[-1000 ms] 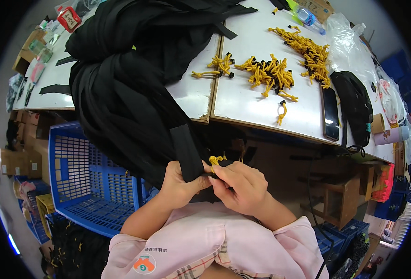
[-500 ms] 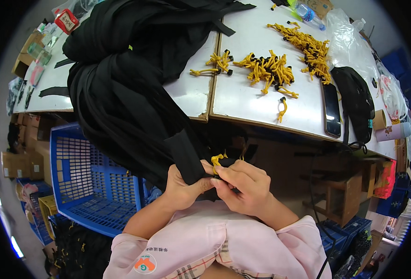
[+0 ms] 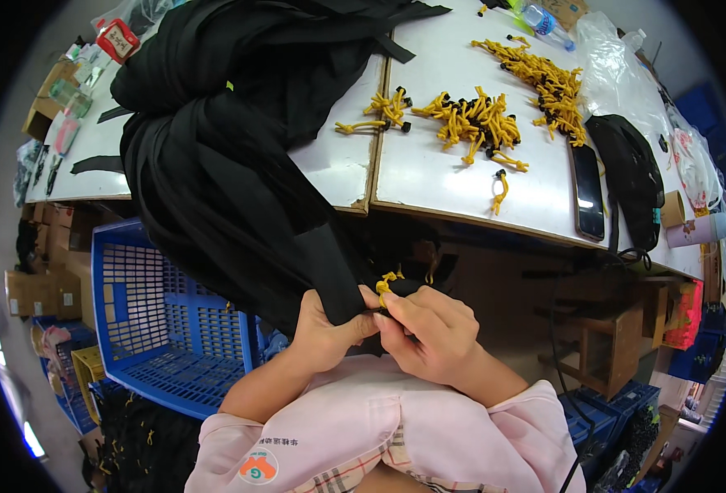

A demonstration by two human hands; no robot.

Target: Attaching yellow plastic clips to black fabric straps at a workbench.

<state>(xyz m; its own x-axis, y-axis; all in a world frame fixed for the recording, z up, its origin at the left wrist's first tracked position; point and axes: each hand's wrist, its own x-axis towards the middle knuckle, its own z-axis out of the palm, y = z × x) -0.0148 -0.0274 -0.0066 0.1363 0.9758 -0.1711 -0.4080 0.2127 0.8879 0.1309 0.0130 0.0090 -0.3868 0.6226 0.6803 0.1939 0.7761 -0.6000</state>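
Pinching a yellow cord (image 3: 386, 285) with both hands, left hand (image 3: 323, 333) gripping black fabric (image 3: 240, 164), right hand (image 3: 429, 329)

Matt black woven cloth (image 3: 240, 164) drapes thick between my fingers. The yellow cord (image 3: 386, 283) I pinch looks braided and soft. The white tabletop (image 3: 461, 177) is smooth, the blue crate (image 3: 166, 329) hard plastic lattice.

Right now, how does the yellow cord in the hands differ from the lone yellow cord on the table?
The held yellow cord is pinched against the black fabric by both hands, mostly hidden; the lone yellow cord lies free on the white table, fully visible, black end showing. Both share the same yellow.
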